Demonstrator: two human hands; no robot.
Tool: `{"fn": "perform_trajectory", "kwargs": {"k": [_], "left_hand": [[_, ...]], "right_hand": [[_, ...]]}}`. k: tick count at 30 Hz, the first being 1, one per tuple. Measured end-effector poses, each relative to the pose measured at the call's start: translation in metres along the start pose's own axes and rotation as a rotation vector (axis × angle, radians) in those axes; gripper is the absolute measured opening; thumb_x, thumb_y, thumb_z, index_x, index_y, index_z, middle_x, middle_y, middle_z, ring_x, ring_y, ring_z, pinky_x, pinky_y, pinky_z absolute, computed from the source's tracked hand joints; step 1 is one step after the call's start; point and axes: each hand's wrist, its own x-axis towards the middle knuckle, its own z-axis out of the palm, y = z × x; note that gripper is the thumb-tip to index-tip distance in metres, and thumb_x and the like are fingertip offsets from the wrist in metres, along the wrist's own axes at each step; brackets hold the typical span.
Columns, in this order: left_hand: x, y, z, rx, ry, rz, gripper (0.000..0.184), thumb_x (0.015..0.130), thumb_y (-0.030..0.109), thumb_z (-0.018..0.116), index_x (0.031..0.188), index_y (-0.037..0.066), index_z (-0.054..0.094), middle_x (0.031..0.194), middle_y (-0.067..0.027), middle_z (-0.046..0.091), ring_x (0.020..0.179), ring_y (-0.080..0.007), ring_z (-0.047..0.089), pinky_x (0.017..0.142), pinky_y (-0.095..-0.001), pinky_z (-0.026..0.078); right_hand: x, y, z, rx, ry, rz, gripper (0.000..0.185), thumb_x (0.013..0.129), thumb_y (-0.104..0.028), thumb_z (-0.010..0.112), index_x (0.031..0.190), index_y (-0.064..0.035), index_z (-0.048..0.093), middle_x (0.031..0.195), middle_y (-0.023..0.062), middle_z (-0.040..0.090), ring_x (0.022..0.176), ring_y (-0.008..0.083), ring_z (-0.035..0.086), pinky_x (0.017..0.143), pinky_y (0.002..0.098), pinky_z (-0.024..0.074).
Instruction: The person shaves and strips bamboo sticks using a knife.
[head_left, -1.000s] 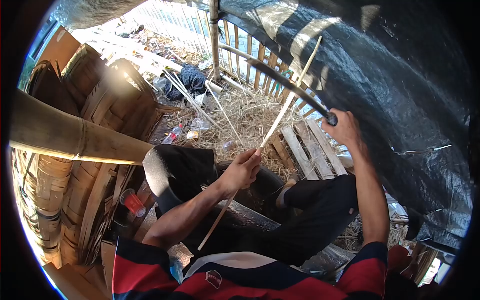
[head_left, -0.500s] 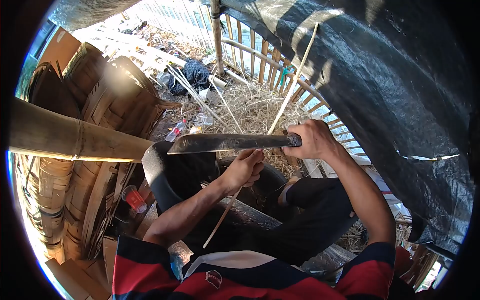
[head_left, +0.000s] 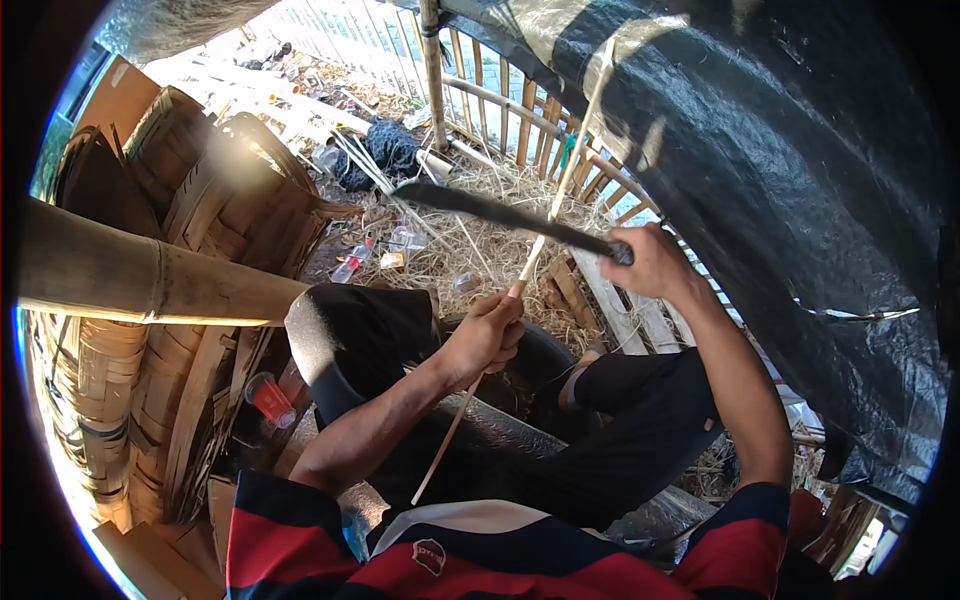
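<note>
A long, thin bamboo strip (head_left: 532,262) runs upward from near my shirt to the dark sheeting. My left hand (head_left: 485,338) is closed around its lower part, in front of my bent knees. Gripped by its handle, a machete (head_left: 500,212) is in my right hand (head_left: 650,262). The dark blade points to the left and crosses the strip well above my left hand. Whether the edge touches the strip I cannot tell. The strip's lower end sticks out below my left fist.
A thick bamboo pole (head_left: 150,265) juts in from the left, beside stacked woven baskets (head_left: 240,190). A red plastic cup (head_left: 269,398) lies below it. Dry shavings (head_left: 490,215) cover the ground ahead. Dark plastic sheeting (head_left: 780,170) hangs at right, near a bamboo fence (head_left: 525,120).
My right hand has moved slightly right and the machete has swung outward, away from my left hand along the strip. The strip's upper end has shifted slightly left.
</note>
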Motion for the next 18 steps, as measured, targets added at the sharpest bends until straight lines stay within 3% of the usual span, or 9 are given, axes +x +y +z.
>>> {"fn": "perform_trajectory", "kwargs": {"k": [2,3,5,9,12,17,18], "left_hand": [[0.000,0.000,0.005,0.050,0.001,0.001,0.038,0.102,0.046,0.038,0.081,0.015,0.038,0.057,0.0063,0.026,0.043,-0.0044,0.021,0.037,-0.0242,0.017],[0.000,-0.001,0.008,0.101,0.002,0.003,0.037,0.102,0.044,0.038,0.081,0.014,0.040,0.058,0.0062,0.027,0.045,-0.0048,0.024,0.039,-0.0244,0.021],[0.000,-0.006,0.012,0.139,0.060,0.038,0.036,0.102,0.043,0.039,0.083,0.013,0.042,0.059,0.0061,0.029,0.047,-0.0050,0.026,0.041,-0.0245,0.023],[0.007,-0.007,0.006,0.222,0.116,0.195,0.033,0.103,0.039,0.041,0.088,0.010,0.048,0.063,0.0058,0.033,0.053,-0.0053,0.032,0.047,-0.0248,0.028],[0.001,0.005,0.013,0.210,0.146,0.141,0.032,0.103,0.039,0.040,0.084,0.013,0.045,0.061,0.0066,0.031,0.048,-0.0044,0.029,0.042,-0.0234,0.024],[-0.010,0.009,0.002,0.094,0.092,0.110,0.032,0.103,0.041,0.038,0.080,0.019,0.040,0.057,0.0081,0.026,0.043,-0.0031,0.023,0.038,-0.0216,0.017],[-0.018,0.011,0.000,0.104,0.095,0.064,0.032,0.103,0.041,0.038,0.080,0.019,0.040,0.057,0.0083,0.026,0.043,-0.0027,0.022,0.038,-0.0215,0.015]], "right_hand": [[0.000,-0.015,0.012,-0.058,0.029,-0.183,0.028,0.067,-0.038,0.070,0.068,-0.0116,0.062,0.051,0.0062,0.057,0.046,0.0234,0.057,0.050,0.0365,0.0450],[0.003,-0.034,0.006,-0.091,-0.184,-0.084,0.030,0.062,-0.035,0.072,0.069,-0.0071,0.062,0.055,0.0125,0.057,0.054,0.0296,0.061,0.057,0.0404,0.0480],[0.000,-0.042,0.009,-0.139,-0.085,-0.215,0.029,0.060,-0.034,0.073,0.069,-0.0078,0.063,0.056,0.0141,0.058,0.056,0.0325,0.061,0.059,0.0417,0.0483],[0.012,-0.022,0.005,-0.095,-0.130,-0.180,0.030,0.058,-0.034,0.073,0.070,-0.0076,0.064,0.056,0.0149,0.058,0.057,0.0342,0.061,0.059,0.0425,0.0474],[0.017,-0.013,0.002,-0.182,-0.043,-0.206,0.034,0.059,-0.044,0.073,0.071,-0.0129,0.068,0.056,0.0111,0.061,0.057,0.0302,0.063,0.057,0.0418,0.0494],[0.013,0.015,-0.006,-0.192,0.032,-0.262,0.035,0.061,-0.041,0.074,0.076,-0.0096,0.069,0.056,0.0132,0.059,0.058,0.0313,0.063,0.060,0.0423,0.0491],[0.009,0.024,-0.010,-0.108,0.085,-0.121,0.034,0.064,-0.039,0.073,0.078,-0.0078,0.070,0.056,0.0139,0.059,0.057,0.0308,0.063,0.059,0.0416,0.0480]]}}
